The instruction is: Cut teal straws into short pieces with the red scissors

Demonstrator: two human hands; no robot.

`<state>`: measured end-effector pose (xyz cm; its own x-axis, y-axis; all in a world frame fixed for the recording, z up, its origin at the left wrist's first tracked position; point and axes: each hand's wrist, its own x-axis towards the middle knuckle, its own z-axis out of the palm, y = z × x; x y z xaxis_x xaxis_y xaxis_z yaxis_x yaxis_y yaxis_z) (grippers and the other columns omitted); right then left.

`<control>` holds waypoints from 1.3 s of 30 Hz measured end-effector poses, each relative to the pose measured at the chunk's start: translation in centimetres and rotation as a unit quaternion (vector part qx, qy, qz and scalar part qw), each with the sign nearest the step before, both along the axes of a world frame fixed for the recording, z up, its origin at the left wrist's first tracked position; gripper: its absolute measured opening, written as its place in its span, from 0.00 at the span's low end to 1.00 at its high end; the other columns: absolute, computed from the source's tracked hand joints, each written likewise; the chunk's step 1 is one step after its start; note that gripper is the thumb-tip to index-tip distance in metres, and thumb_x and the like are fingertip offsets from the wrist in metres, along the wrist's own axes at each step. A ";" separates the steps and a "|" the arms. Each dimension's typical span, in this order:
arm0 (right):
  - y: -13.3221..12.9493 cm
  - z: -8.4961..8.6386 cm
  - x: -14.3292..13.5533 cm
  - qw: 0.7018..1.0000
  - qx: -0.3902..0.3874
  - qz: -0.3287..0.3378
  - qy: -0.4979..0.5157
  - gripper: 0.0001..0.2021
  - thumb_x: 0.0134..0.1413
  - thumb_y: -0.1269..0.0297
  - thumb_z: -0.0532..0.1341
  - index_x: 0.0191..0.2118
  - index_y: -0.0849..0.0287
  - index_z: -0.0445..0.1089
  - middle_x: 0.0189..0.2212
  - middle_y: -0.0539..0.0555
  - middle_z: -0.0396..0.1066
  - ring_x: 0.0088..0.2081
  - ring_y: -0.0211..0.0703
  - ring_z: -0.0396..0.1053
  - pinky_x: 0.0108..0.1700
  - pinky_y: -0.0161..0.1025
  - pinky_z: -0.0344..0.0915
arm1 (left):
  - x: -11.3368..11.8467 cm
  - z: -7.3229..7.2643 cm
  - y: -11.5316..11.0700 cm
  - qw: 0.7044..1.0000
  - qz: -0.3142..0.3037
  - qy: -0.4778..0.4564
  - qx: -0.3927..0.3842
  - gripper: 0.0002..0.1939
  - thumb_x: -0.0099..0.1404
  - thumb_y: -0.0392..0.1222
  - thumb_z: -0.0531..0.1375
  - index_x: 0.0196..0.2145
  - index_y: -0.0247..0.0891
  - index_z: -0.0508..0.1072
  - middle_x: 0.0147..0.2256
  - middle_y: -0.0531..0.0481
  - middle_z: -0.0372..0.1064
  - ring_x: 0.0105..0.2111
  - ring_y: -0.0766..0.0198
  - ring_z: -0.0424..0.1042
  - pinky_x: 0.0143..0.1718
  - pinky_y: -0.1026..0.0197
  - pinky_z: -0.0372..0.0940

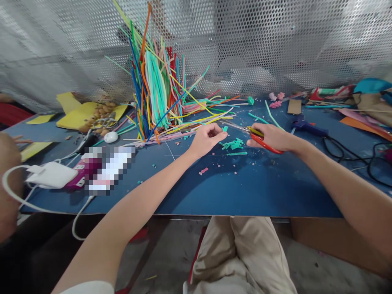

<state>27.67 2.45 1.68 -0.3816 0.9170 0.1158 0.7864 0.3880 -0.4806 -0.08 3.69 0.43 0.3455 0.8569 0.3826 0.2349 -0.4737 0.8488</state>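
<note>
My left hand (206, 139) pinches a short teal pipe cleaner piece (225, 129) between thumb and fingertips, just above the table. The fingers of my right hand (274, 136) are wrapped round the red and yellow handles of a pair of scissors (269, 148). The blades point left, toward the teal piece; whether they touch it I cannot tell. Below and between both hands lies a small pile of cut teal pieces (234, 144). Nearer to me are some small pink bits (204, 170).
A tall bundle of colourful pipe cleaners (156, 90) stands against the perforated metal screen (254, 36). At left are a phone (112, 169), a white charger (56, 174) and cables. A blue glue gun (309, 125) with a black cord lies right. Another person's arm (10, 183) shows far left.
</note>
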 end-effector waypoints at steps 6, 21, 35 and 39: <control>-0.4 0.6 0.0 0.996 -0.052 0.077 0.013 0.27 0.54 0.32 0.62 0.34 0.54 0.62 0.27 0.49 0.63 0.28 0.42 0.58 0.33 0.42 0.55 | -0.4 -0.1 0.3 0.998 -0.036 -0.025 -0.052 0.19 0.57 0.55 0.68 0.25 0.37 0.69 0.23 0.56 0.61 0.25 0.69 0.56 0.29 0.62 0.52; -1.7 1.2 -1.5 0.989 -0.095 0.099 0.046 0.28 0.53 0.33 0.64 0.30 0.55 0.61 0.24 0.45 0.56 0.27 0.38 0.53 0.31 0.40 0.50 | -0.7 1.0 0.1 0.992 -0.088 0.011 -0.095 0.21 0.57 0.57 0.68 0.22 0.37 0.70 0.21 0.56 0.56 0.23 0.70 0.51 0.27 0.61 0.46; -1.9 1.0 -1.9 0.988 -0.098 0.098 0.070 0.26 0.53 0.36 0.65 0.32 0.54 0.61 0.26 0.46 0.58 0.28 0.39 0.54 0.31 0.41 0.52 | -0.7 1.4 -0.1 0.992 -0.088 0.003 -0.088 0.21 0.55 0.55 0.68 0.21 0.37 0.68 0.21 0.57 0.55 0.23 0.71 0.51 0.27 0.62 0.48; -1.8 0.8 -2.0 0.990 -0.089 0.089 0.063 0.25 0.54 0.39 0.65 0.28 0.55 0.59 0.24 0.46 0.55 0.27 0.38 0.52 0.30 0.40 0.51 | -0.6 1.3 -0.2 0.992 -0.085 -0.006 -0.097 0.20 0.54 0.55 0.69 0.22 0.36 0.68 0.22 0.56 0.59 0.23 0.71 0.54 0.27 0.63 0.50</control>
